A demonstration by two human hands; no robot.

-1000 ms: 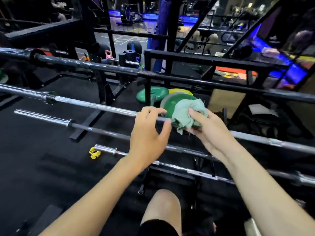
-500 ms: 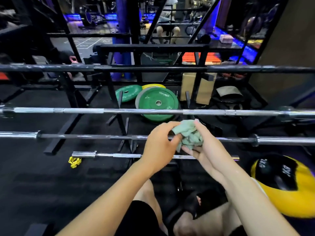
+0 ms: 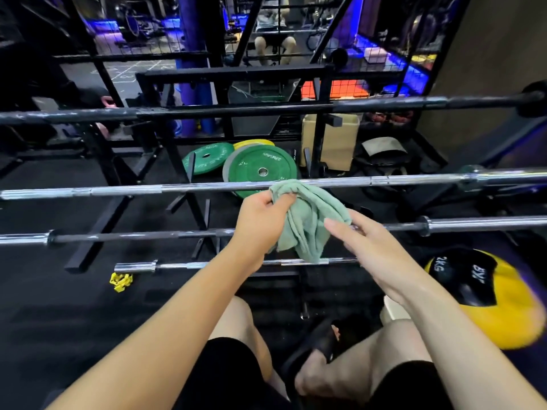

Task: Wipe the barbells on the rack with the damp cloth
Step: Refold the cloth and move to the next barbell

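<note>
Several barbells lie across a black rack: a dark top bar [image 3: 236, 111], a chrome bar [image 3: 127, 190], a darker bar [image 3: 133, 235] below it, and a short low bar [image 3: 189, 265]. A pale green cloth [image 3: 307, 223] hangs between my hands in front of the darker bar. My left hand [image 3: 260, 223] grips the cloth's upper left corner, just under the chrome bar. My right hand [image 3: 367, 247] touches the cloth's right edge with its fingers stretched out.
Green plates [image 3: 260, 170] and a yellow plate lean behind the rack beside a cardboard box [image 3: 337, 143]. A yellow and black medicine ball [image 3: 485, 294] sits at the right. A yellow clip [image 3: 120, 281] lies on the black floor. My knees are below.
The cloth has passed from my right hand's grip to my left hand and now hangs unfolded. My right hand's fingers have straightened. The view has swung right and down.
</note>
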